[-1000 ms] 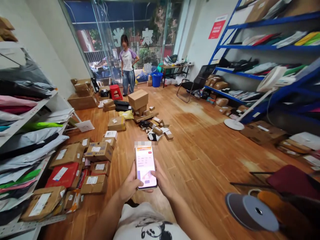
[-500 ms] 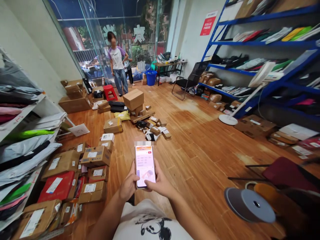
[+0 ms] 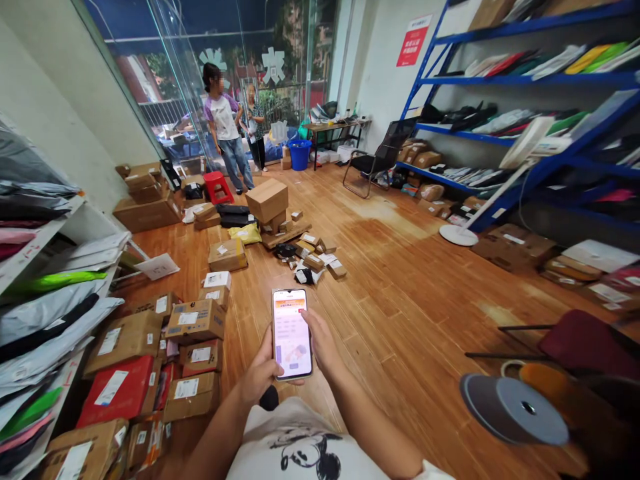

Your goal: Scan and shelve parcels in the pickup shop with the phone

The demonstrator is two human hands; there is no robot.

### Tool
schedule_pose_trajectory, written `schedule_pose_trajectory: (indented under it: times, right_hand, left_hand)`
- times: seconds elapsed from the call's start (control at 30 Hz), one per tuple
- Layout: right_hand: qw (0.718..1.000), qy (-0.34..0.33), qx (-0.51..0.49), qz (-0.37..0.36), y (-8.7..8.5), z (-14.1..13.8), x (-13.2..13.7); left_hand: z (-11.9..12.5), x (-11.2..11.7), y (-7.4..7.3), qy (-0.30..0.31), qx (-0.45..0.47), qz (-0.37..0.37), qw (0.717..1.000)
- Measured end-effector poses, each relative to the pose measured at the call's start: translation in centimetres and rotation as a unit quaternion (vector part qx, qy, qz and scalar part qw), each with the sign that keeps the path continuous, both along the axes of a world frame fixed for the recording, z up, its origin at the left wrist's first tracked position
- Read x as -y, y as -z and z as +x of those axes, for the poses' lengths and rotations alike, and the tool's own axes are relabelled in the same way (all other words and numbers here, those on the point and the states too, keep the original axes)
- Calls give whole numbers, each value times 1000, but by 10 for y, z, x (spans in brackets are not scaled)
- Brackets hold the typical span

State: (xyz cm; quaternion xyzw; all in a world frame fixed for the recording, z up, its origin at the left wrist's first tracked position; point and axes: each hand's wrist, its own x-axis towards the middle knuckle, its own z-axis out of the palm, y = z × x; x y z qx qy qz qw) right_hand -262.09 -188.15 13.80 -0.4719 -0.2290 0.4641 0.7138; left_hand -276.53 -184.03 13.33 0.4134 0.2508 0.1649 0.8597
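Observation:
A lit smartphone (image 3: 291, 337) is held upright in front of my body, its screen towards me. Wrapped round its left edge is my left hand (image 3: 260, 370), closed, with the thumb on the lower left of the screen. My right hand (image 3: 324, 345) is closed at the right edge, its thumb touching the screen near a red button at the upper right. The fingers behind the phone are mostly hidden. Orange and white panels show on the display; the text is too small to read.
Labelled cardboard boxes (image 3: 195, 320) are stacked at left beside a shelf (image 3: 75, 217) of bagged parcels. More parcels (image 3: 313, 257) lie on the floor ahead. Two people (image 3: 223, 123) stand by the glass front. A fan (image 3: 493, 193) and blue shelving (image 3: 525, 81) are at right.
My right thumb has moved from the bottom of the screen up to its upper right. At the back, one person has turned and shifted left, and a second person is more visible.

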Motion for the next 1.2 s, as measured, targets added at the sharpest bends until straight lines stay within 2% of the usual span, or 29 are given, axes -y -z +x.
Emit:
schedule_pose_trajectory:
  times: [0.17, 0.3, 0.47, 0.67, 0.73, 0.9, 1.0, 1.1, 1.17, 1.2]
  right_hand:
    - [998, 33, 42, 13, 4, -8, -10]
    - [973, 109, 195, 59, 19, -21, 3]
    - [935, 90, 332, 90, 35, -34, 12]
    - [897, 96, 422, 90, 32, -32, 7]
    - [868, 100, 476, 100, 26, -28, 6]
    - [768, 83, 626, 101, 5, -22, 5]
    - [738, 53, 668, 84, -4, -23, 3]
    - [734, 24, 676, 62, -6, -25, 0]
    - [757, 40, 649, 68, -3, -27, -2]
    - [779, 58, 620, 74, 0, -28, -2]
  left_hand:
    - [-8, -12, 11, 1, 32, -10, 999]
    - [-13, -20, 16, -19, 55, -13, 998]
    - [-15, -28, 13, -32, 74, -20, 997]
    - [-17, -33, 13, -32, 90, -28, 995]
    - [-18, -34, 12, -33, 91, -25, 995]
    - [-17, -34, 4, -37, 99, -26, 994]
    - [-16, -34, 2, -37, 97, -26, 994]
    - [-17, -35, 5, -39, 90, -26, 995]
    - [-19, -37, 7, -40, 89, -22, 995]
    - [-20, -38, 8, -38, 86, -21, 995]
